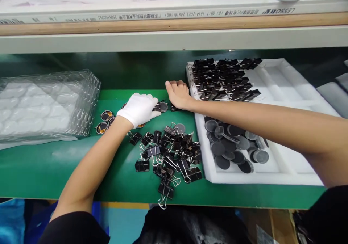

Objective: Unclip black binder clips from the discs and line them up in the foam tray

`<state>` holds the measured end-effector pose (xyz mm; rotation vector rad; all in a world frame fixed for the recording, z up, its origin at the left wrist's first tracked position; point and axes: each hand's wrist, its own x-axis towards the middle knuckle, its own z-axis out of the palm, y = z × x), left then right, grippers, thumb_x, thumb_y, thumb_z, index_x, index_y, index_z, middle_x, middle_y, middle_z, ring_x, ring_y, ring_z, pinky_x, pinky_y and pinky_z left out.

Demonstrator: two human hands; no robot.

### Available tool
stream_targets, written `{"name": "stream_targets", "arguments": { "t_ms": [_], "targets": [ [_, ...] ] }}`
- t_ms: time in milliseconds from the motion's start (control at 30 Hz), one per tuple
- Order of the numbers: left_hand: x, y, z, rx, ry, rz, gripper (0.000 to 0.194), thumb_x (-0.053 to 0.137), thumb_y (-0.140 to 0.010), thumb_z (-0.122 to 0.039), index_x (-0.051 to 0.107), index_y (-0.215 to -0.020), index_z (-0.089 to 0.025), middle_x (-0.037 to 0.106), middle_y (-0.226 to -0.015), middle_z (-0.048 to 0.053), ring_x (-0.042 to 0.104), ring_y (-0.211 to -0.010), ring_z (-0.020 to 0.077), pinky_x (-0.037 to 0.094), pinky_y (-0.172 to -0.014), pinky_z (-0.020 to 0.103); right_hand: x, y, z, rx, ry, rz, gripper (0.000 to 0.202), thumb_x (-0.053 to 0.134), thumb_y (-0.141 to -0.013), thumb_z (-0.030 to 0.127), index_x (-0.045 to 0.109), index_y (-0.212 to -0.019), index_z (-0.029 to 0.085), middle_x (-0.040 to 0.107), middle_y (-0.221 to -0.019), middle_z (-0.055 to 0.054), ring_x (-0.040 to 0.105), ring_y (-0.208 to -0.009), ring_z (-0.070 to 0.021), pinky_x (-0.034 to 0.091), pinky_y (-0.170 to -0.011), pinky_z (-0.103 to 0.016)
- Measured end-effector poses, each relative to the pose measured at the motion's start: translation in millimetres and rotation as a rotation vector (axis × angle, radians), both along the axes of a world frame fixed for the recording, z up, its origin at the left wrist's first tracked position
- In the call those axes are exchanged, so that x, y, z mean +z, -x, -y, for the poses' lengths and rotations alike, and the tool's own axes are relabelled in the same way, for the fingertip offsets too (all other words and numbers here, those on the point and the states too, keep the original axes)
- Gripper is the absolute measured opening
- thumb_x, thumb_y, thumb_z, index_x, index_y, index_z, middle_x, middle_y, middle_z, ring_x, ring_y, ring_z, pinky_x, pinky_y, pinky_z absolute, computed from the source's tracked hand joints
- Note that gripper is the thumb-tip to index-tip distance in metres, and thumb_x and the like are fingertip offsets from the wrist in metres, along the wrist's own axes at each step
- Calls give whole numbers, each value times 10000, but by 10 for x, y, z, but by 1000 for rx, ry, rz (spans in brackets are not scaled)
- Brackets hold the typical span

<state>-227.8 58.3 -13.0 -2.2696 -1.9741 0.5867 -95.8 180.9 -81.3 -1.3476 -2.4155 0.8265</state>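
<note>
Your white-gloved left hand [140, 109] is at a black binder clip [157, 107] and a round disc [164, 106] on the green counter [119, 179]. Your bare right hand [178, 93] rests beside the white foam tray [209, 177]. Loose binder clips [170, 153] lie heaped nearer you; clear plastic trays [46, 108] are stacked at the left.

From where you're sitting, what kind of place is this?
Probably a small workshop or factory bench: there's a heap of black binder clips, a white tray with clips and round discs, and stacked clear plastic trays.
</note>
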Motion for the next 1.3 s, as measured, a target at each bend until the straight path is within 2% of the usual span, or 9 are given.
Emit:
{"name": "stream_targets", "arguments": {
  "t_ms": [500, 667, 767, 833, 900, 967, 1067, 1200, 1300],
  "targets": [
    [-124, -56, -79, -42, -56, 71, 502, 487, -1022, -577, 655, -1247, -160, 708, -1127, 157, 681, -1072, 342, 424, -818, 377, -17, -19, 19, -105, 7, -57, 588, 145, -1087, 512, 440, -1510, 229, 458, -1540, -177, 354, -1527, -327, 274, -1257, -560],
    [-83, -3, -51, 12, -72, 202, 520, 507, -1001, -573, 651, -1320, -189, 707, -1199, 149, 687, -1081, 327, 469, -861, 385, 181, -28, -6, -114, 48, -185, 592, 178, -1095, 515, 487, -1512, 230, 438, -1588, -147, 324, -1545, -314, 249, -1274, -527],
    [35, 109, -14, 89, -5, 550, 520, 435, -1018, -605, 699, -1205, -199, 749, -1116, 90, 694, -993, 256, 493, -852, 350, 409, -210, -73, 150, 156, -354, 605, 189, -1099, 523, 651, -1327, 206, 608, -1428, -143, 525, -1382, -288, 417, -1175, -482],
    [149, 161, 25, 142, 60, 792, 591, 356, -1027, -653, 718, -1017, -186, 764, -980, 67, 688, -889, 217, 505, -814, 330, 546, -415, -84, 471, 200, -406, 501, 439, -1037, 581, 705, -1235, 206, 691, -1295, -118, 634, -1203, -266, 523, -1039, -425],
    [264, 151, 67, 205, 95, 946, 633, 333, -1020, -680, 696, -881, -180, 761, -877, 64, 685, -816, 200, 518, -789, 323, 633, -625, -46, 640, 155, -397, 460, 712, -883, 540, 731, -1191, 199, 735, -1164, -89, 674, -1033, -242, 552, -911, -379],
    [357, 69, 104, 270, 75, 1011, 623, 330, -1022, -665, 670, -824, -182, 754, -821, 63, 687, -773, 189, 526, -778, 319, 667, -789, 28, 594, 93, -412, 402, 782, -818, 452, 756, -1102, 170, 746, -1006, -66, 667, -901, -213, 532, -823, -344],
    [434, -125, 152, 241, -44, 926, 552, 349, -1024, -630, 620, -814, -199, 709, -765, 31, 641, -702, 170, 485, -696, 300, 666, -940, 144, 449, 117, -480, 313, 725, -870, 391, 762, -1043, 132, 719, -858, -41, 631, -778, -176, 491, -739, -311],
    [442, -335, 217, 103, -77, 722, 452, 466, -981, -629, 572, -820, -220, 597, -665, -24, 543, -621, 155, 357, -581, 286, 668, -1124, 257, 498, 115, -458, 304, 748, -879, 324, 769, -1115, 133, 747, -902, -50, 643, -784, -184, 479, -725, -304],
    [412, -447, 241, 47, -28, 658, 466, 466, -981, -642, 585, -819, -222, 583, -640, -30, 527, -594, 151, 354, -583, 287, 686, -1294, 373, 505, 47, -424, 243, 751, -893, 254, 781, -1113, 157, 784, -1040, -75, 688, -857, -210, 496, -778, -326]
  ]
}}
